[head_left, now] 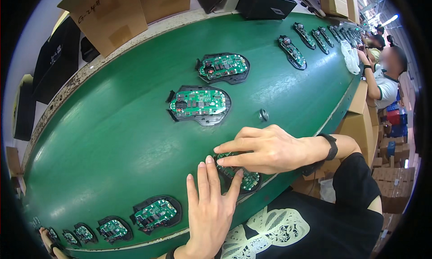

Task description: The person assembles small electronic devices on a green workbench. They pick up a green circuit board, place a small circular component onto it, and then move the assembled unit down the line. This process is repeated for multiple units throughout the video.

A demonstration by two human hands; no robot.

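Note:
Close in front of me lies a black plastic shell bearing a green circuit board (250, 181), rounded like a computer mouse. From the right, my right hand (272, 150) reaches over it, its fingers closed on the board's far left end and covering much of it. My left hand (210, 205) is open, fingers spread; its thumb touches the board while its index fingertip rests at the shell's left edge. What lies under the right fingers is hidden. Beyond them sit two similar shells with boards, one nearer (201, 101) and one farther (225, 66).
A small metallic ring-shaped piece (263, 114) lies on the green table (121, 137). More board-fitted shells (155, 214) line the near left edge; others (292, 52) stand far right. A black bin (265, 4) and cardboard boxes (108, 20) border the far side. A co-worker (382, 83) sits at right.

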